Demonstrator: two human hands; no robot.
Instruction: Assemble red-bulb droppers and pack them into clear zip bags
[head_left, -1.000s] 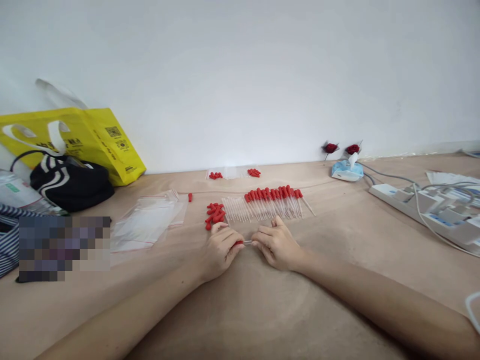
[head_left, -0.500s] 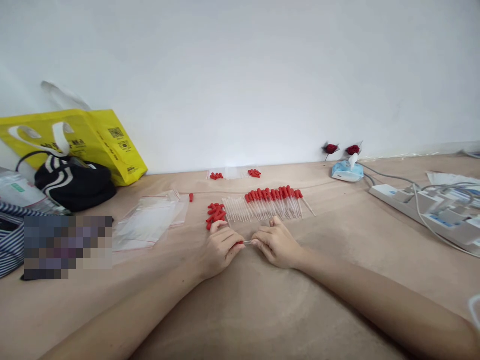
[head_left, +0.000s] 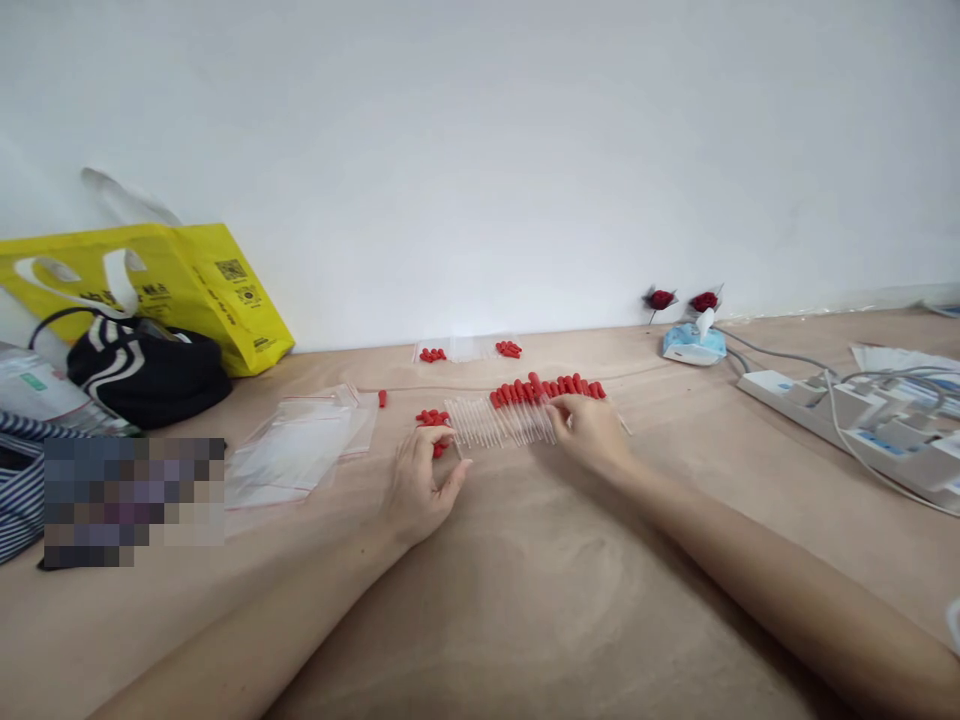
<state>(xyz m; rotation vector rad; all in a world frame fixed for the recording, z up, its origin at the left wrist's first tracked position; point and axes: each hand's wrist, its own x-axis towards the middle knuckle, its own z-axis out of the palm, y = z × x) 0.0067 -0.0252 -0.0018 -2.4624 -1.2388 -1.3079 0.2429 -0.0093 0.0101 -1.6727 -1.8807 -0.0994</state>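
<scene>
My right hand (head_left: 592, 432) is closed in a pinch on a dropper (head_left: 535, 384), a clear thin tube with a red rubber bulb, over the row of droppers (head_left: 510, 393). Their red bulbs point to the wall. Just left of that row lie several bare clear tubes (head_left: 476, 424), side by side. My left hand (head_left: 420, 490) is open, thumb and forefinger apart, beside the loose red rubber bulbs (head_left: 433, 416) and partly in front of them. The end of one tube shows between its fingertips, apparently lying on the table.
Clear zip bags (head_left: 304, 445) lie left, with a single red bulb (head_left: 382, 398) beside them. Another bag (head_left: 469, 348) with red bulbs is by the wall. A yellow bag (head_left: 240, 330) and black pouch (head_left: 150, 375) stand far left; tissues (head_left: 694, 345) and a power strip (head_left: 847, 425) right.
My right hand has moved up and away to the row, carrying the dropper. My left hand has let go of the red bulb end, opened and shifted slightly left.
</scene>
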